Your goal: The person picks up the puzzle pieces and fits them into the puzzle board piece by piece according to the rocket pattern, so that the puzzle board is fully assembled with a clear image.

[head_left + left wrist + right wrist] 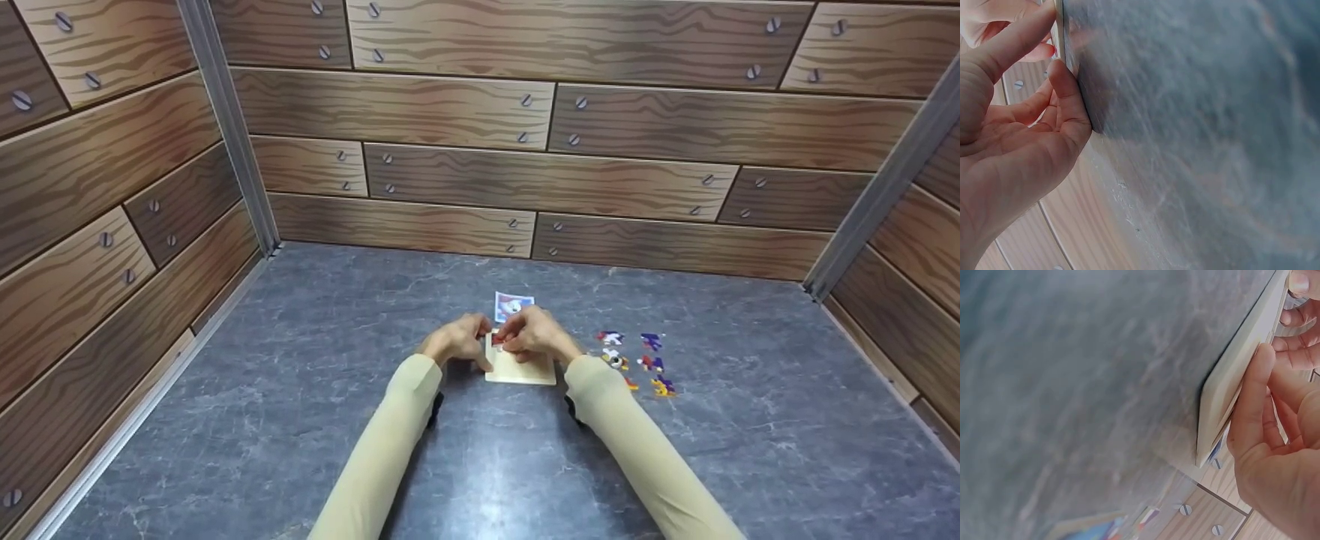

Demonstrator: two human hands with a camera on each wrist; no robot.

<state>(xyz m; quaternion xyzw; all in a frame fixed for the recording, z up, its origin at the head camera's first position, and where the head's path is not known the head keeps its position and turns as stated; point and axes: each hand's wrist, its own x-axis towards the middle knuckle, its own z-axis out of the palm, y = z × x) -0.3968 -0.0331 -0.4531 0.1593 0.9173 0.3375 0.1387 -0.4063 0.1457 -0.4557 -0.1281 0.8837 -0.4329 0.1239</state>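
A pale wooden puzzle board lies flat between both hands. My left hand holds it along its left side, the thumb near the front and bent fingers towards the far corner. Over the board's far left part, my right hand pinches at a small red puzzle piece; its fingers partly cover the piece. Seen from the right wrist, the right thumb lies along the board's edge, and the piece itself is hidden.
Several colourful puzzle pieces lie loose to the right of the board. Just beyond the board is a small picture card. Wood-patterned walls enclose the grey marbled table.
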